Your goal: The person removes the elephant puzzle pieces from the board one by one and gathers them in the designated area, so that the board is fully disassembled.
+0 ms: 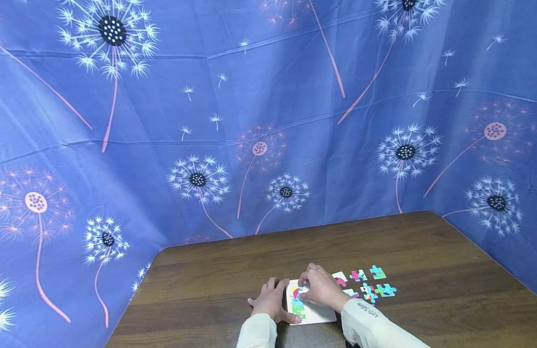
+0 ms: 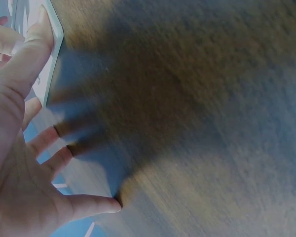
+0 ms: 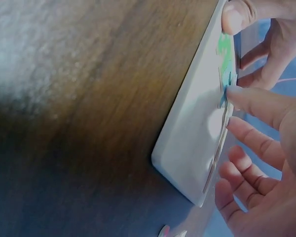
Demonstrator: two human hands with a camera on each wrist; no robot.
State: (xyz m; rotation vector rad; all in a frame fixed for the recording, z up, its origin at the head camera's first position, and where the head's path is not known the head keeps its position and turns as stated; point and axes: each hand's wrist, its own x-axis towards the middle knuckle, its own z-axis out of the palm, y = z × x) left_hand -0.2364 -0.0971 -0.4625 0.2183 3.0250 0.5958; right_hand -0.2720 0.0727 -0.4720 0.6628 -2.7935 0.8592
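Note:
A white puzzle board (image 1: pixel 318 315) lies flat near the table's front edge, with joined jigsaw pieces (image 1: pixel 297 308) in blue and green along its left side. My left hand (image 1: pixel 268 302) is spread at the board's left edge; its thumb (image 2: pixel 38 37) presses on the board's near corner while the other fingers reach to the table. Over the board, my right hand (image 1: pixel 322 287) pinches a red and yellow jigsaw piece (image 1: pixel 295 293) above the joined ones, between thumb (image 3: pixel 241 96) and index finger. Its remaining fingers are loosely bent. The hand covers part of this piece.
Several loose jigsaw pieces (image 1: pixel 377 272) lie right of the board in two rough rows, some partly hidden by the right hand. They rest on a brown wooden table (image 1: pixel 199 290). A blue dandelion-print curtain (image 1: pixel 233 121) hangs behind and beside the table.

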